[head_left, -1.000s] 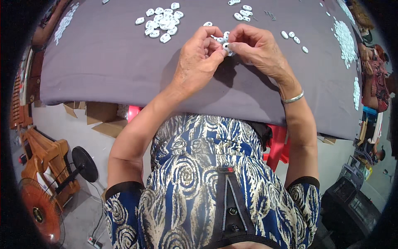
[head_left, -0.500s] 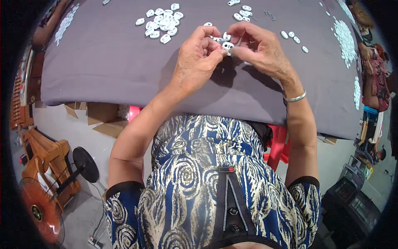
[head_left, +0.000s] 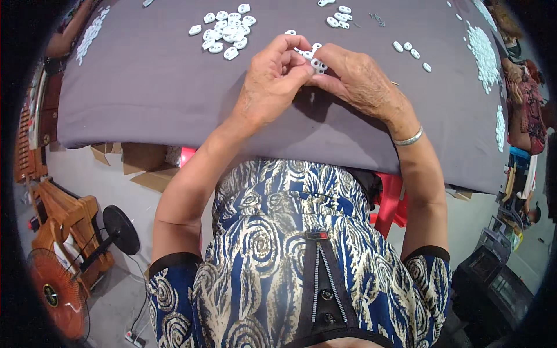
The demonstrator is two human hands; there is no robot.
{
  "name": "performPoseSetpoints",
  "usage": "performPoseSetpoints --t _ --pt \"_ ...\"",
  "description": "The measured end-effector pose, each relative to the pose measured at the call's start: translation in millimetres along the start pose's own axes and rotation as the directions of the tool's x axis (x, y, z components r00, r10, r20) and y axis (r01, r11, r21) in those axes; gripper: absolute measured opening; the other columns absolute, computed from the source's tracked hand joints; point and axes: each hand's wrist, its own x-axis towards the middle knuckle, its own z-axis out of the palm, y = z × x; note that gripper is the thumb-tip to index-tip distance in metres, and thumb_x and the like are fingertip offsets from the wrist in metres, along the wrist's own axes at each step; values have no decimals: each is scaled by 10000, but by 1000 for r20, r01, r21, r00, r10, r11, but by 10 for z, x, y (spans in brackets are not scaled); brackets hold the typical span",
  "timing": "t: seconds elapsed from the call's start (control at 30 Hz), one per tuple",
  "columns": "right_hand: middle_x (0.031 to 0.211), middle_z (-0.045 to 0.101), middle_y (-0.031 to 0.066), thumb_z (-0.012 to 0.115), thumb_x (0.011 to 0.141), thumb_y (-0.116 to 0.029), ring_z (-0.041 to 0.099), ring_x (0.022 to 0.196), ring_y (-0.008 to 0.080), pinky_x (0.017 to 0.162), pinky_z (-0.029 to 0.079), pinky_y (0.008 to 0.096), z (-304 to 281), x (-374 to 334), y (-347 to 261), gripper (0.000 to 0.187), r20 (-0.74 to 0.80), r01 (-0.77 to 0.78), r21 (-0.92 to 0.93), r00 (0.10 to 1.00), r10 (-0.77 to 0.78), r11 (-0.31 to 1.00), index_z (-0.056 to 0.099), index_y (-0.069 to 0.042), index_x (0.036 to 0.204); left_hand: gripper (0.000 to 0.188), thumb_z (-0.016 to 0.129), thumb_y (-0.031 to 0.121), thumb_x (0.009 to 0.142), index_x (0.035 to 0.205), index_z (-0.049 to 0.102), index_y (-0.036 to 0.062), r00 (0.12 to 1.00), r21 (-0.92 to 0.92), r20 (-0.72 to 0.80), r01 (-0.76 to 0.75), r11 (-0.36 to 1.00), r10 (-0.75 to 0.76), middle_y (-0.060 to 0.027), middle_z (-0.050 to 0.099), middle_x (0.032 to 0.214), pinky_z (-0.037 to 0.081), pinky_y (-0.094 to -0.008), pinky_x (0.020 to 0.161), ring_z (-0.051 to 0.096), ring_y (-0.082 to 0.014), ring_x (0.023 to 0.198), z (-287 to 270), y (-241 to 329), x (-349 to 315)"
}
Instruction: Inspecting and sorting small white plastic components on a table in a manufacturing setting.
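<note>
Above the table, my left hand [head_left: 272,81] pinches a small white plastic cord lock [head_left: 317,65] with round holes, its thumb and fingertips closed on it. My right hand [head_left: 360,81] meets it from the other side, thumb and forefinger closed on the same piece. Just behind my fingertips lie a few more white pieces, partly covered by the hands. A heap of similar white cord locks [head_left: 231,32] rests beyond my left hand. Past my right hand are several white pieces [head_left: 332,22] and a small scatter of thin grey springs [head_left: 378,21].
A grey-brown cloth covers the table [head_left: 145,110]. Small white parts form a large pile [head_left: 481,58] at the right and a strip [head_left: 93,36] at the far left. Another person's hand [head_left: 513,72] is at the right edge. An orange fan [head_left: 55,293] stands lower left.
My right hand has closed in on the cord lock and turned, so its back now shows more. The left hand has barely shifted.
</note>
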Motion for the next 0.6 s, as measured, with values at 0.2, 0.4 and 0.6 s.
performPoseSetpoints --t 0.2,0.4,0.6 --pt "862 600 155 579 878 -322 618 765 351 618 495 435 67 -3 -43 290 41 -35 -93 998 39 995 516 -47 947 255 574 61 863 1100 507 -4 996 24 25 82 996 -83 0 577 780 427 -189 607 549 -42 714 -21 46 0" --pt "760 611 171 569 877 -247 616 687 355 571 490 437 149 -13 -84 223 -14 8 -125 1000 -10 992 504 -35 895 244 567 56 858 1090 521 -4 999 -11 -20 42 999 -42 14 548 768 425 -183 616 543 -42 713 23 13 -20" --pt "691 603 188 548 873 -202 609 654 370 562 489 447 177 -33 -92 199 -20 12 -111 1000 -14 994 477 -19 839 271 549 21 817 1088 531 16 994 -141 -24 100 985 -104 36 522 761 418 -193 621 497 -40 684 51 24 -35"
